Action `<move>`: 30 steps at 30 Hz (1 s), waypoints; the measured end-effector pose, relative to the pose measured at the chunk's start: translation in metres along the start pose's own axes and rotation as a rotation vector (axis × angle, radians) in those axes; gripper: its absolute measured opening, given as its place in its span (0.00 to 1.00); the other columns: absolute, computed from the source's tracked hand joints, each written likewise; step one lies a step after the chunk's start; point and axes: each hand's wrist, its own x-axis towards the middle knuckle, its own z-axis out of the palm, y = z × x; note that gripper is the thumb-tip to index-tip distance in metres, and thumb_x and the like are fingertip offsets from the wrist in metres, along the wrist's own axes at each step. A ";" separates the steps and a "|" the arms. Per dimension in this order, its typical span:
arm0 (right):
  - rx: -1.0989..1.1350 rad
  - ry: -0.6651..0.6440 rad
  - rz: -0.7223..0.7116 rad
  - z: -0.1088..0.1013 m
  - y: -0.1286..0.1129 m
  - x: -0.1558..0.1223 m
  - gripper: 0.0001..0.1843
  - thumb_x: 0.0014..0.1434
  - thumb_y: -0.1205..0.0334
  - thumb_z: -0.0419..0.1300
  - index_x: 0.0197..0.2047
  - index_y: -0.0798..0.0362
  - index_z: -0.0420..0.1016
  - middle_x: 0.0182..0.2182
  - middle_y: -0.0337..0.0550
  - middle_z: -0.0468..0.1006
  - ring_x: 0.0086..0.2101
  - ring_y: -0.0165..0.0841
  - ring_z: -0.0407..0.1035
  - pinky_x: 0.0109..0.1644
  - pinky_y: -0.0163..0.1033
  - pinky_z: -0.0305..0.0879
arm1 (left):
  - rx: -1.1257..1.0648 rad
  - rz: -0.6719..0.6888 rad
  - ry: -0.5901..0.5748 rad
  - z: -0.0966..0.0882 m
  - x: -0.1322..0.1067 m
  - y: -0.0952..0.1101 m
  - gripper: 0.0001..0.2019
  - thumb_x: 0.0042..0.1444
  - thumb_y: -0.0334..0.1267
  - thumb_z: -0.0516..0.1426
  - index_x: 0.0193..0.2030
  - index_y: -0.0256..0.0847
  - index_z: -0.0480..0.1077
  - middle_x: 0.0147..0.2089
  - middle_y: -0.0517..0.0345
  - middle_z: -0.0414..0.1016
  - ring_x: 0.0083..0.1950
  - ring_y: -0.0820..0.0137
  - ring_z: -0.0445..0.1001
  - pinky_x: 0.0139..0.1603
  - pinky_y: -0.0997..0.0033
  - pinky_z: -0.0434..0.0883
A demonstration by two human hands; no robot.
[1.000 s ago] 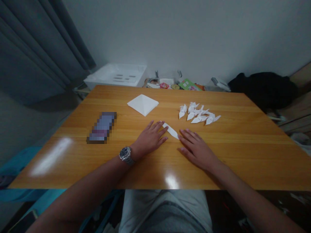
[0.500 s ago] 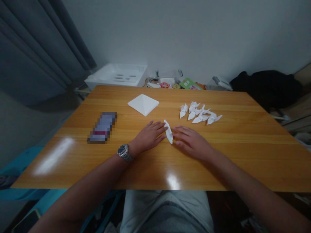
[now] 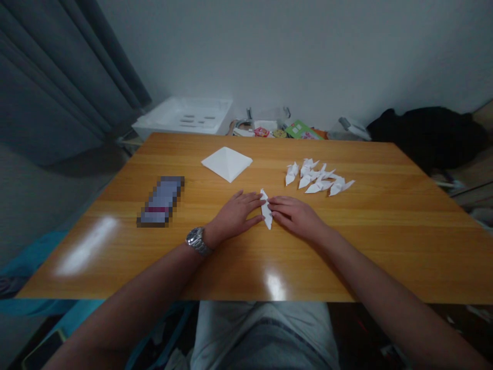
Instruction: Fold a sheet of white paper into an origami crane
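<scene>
A narrow folded white paper piece lies on the wooden table between my two hands. My left hand, with a metal watch at the wrist, rests flat with fingers stretched out, fingertips touching the paper's left edge. My right hand lies flat on the other side, fingers extended and touching the paper's right edge. A stack of square white paper sheets sits farther back. Several finished white paper cranes are grouped at the back right.
A pixelated dark phone-sized object lies on the table's left. Beyond the far edge stand a white plastic bin, small colourful items and a black bag. Grey curtains hang at left.
The paper piece turned from slanted to nearly upright between my hands. My right hand slid left toward it, closing the gap with my left hand.
</scene>
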 end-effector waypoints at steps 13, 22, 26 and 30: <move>0.052 0.049 0.005 0.001 -0.003 -0.002 0.16 0.70 0.63 0.57 0.56 0.47 0.80 0.55 0.48 0.81 0.53 0.41 0.75 0.58 0.50 0.73 | -0.047 0.028 0.033 -0.001 0.001 0.000 0.17 0.68 0.36 0.53 0.61 0.41 0.69 0.64 0.50 0.73 0.66 0.61 0.70 0.75 0.48 0.55; 0.082 0.060 0.008 0.002 -0.006 -0.001 0.13 0.71 0.61 0.57 0.52 0.49 0.81 0.51 0.48 0.83 0.50 0.39 0.77 0.56 0.47 0.74 | -0.071 0.045 0.058 0.001 0.001 -0.001 0.16 0.69 0.39 0.54 0.61 0.40 0.69 0.63 0.49 0.75 0.64 0.60 0.71 0.74 0.49 0.59; 0.141 0.081 0.046 0.003 -0.006 -0.002 0.13 0.70 0.61 0.56 0.52 0.48 0.81 0.50 0.47 0.84 0.50 0.38 0.78 0.57 0.47 0.74 | -0.076 0.056 0.064 -0.002 0.002 0.002 0.13 0.69 0.39 0.55 0.57 0.41 0.71 0.60 0.49 0.76 0.62 0.60 0.73 0.68 0.55 0.66; 0.172 0.092 0.059 0.003 -0.007 -0.001 0.12 0.70 0.61 0.56 0.51 0.48 0.80 0.50 0.46 0.84 0.49 0.38 0.78 0.56 0.46 0.74 | -0.053 0.082 0.074 -0.003 0.002 0.005 0.13 0.69 0.40 0.55 0.57 0.41 0.71 0.58 0.49 0.76 0.61 0.59 0.73 0.64 0.57 0.70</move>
